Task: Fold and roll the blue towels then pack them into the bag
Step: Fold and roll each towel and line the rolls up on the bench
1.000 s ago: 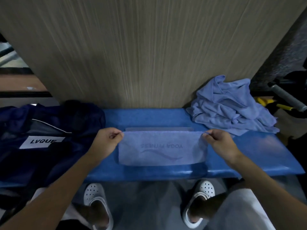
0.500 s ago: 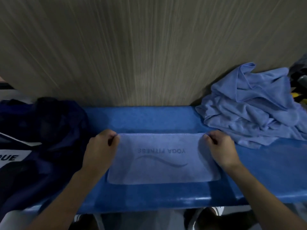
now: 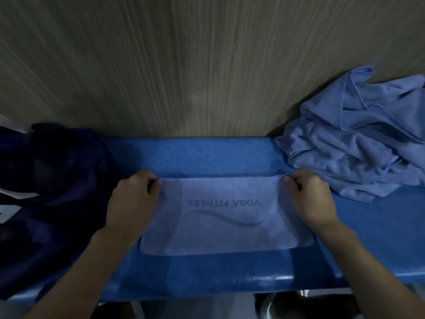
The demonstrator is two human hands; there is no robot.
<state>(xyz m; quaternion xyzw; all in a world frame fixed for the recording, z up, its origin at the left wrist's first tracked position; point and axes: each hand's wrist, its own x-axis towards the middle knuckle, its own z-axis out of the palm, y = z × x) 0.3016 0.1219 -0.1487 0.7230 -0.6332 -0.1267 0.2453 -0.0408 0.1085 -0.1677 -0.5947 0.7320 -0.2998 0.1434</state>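
Your left hand (image 3: 133, 199) and right hand (image 3: 310, 199) pinch the far corners of the folded towel (image 3: 220, 217), centred on the surface (image 3: 207, 155). Uneven pulls could skew the roll; the bag (image 3: 53, 180) waits at nine o'clock.

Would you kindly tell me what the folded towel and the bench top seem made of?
The folded towel: soft matte cloth, probably microfibre, judging by its fine nap and stitched edge. The bench top: likely vinyl or plastic, smooth, with glossy highlights along the front edge.
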